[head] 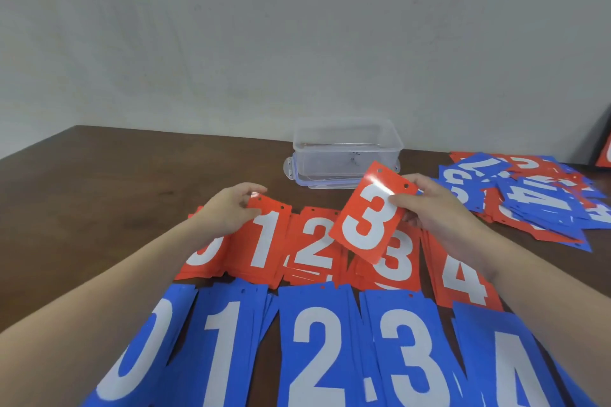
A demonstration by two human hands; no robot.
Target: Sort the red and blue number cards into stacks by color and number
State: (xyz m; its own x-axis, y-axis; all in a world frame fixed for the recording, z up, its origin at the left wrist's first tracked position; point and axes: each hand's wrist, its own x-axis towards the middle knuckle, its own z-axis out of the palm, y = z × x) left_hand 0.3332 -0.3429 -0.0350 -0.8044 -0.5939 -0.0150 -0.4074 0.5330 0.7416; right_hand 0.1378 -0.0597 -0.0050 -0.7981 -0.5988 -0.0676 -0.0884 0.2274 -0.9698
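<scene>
Dark brown wooden table, pushed against a plain off-white wall with a few small dark marks on it. Clear plastic container at the back of the table near the wall, rectangular, sitting on what looks like its own clip-lock lid. Black-edged object at the far right edge, cut off by the frame, can't tell what it is.
</scene>
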